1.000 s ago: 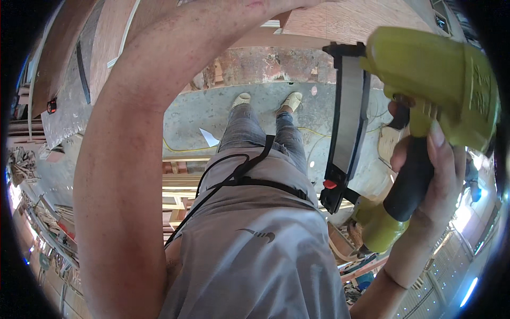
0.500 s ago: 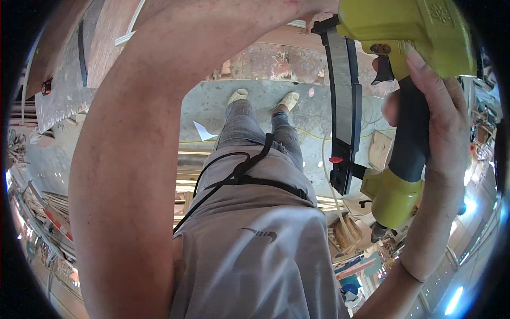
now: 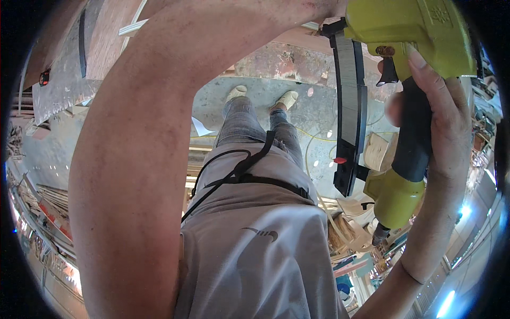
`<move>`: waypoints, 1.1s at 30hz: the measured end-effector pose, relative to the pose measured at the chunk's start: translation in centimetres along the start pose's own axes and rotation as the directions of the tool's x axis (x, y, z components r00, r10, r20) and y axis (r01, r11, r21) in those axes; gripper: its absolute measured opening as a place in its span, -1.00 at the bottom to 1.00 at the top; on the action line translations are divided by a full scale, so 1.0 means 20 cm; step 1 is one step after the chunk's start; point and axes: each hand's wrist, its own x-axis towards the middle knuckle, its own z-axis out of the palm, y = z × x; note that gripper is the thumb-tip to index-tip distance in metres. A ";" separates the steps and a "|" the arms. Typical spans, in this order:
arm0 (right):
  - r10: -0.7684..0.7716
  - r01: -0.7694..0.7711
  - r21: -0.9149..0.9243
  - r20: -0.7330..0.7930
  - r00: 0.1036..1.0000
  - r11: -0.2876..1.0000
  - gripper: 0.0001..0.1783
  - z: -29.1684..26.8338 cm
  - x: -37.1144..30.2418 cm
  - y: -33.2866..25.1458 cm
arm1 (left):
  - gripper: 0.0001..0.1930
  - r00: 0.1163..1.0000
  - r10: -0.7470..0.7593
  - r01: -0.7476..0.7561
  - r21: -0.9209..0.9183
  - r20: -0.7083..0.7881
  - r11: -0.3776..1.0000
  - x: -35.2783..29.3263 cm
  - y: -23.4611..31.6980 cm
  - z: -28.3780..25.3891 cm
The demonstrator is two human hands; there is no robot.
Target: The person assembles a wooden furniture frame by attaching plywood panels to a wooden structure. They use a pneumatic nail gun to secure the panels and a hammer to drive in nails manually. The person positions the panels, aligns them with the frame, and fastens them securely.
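My right hand [image 3: 447, 114] is wrapped round the black grip of a yellow-green air nailer [image 3: 411, 32], held up at the right. The thumb lies along its body, and fingertips show near the black trigger [image 3: 388, 72]. The nailer's long black magazine [image 3: 350, 106], filled with a grey strip of fasteners, hangs beside the grip. At its lower end the handle closes in an air fitting [image 3: 380, 234]. My left forearm [image 3: 133, 149] rises along the left and bends across the top toward the nailer's nose. The left hand itself is out of sight there.
A stained wooden workbench [image 3: 287, 61] runs across the top, beyond my feet. Boards [image 3: 114, 45] and a small red-and-black item [image 3: 45, 77] lie at upper left. A thin hose [image 3: 332, 220] trails at the right of my body. Timber [image 3: 53, 199] is piled at left.
My left forearm and the nailer in my right hand have shifted slightly to the right in the picture. The right hand keeps the same hold.
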 end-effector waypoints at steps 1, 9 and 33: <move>-0.012 0.012 -0.019 0.006 1.000 1.000 -0.52 0.00 0.00 0.00 | -0.56 1.000 0.000 0.000 0.001 0.002 1.000 0.00 0.00 0.00; -0.050 0.051 -0.027 0.020 0.999 0.998 -0.54 0.01 -0.01 -0.02 | -0.55 1.000 -0.005 0.007 -0.048 0.024 0.999 0.03 -0.02 0.02; 0.077 -0.011 0.316 -0.196 0.978 0.949 -0.55 -0.02 -0.33 0.13 | -0.37 0.996 0.057 -0.039 0.260 -0.065 0.965 0.02 0.06 0.02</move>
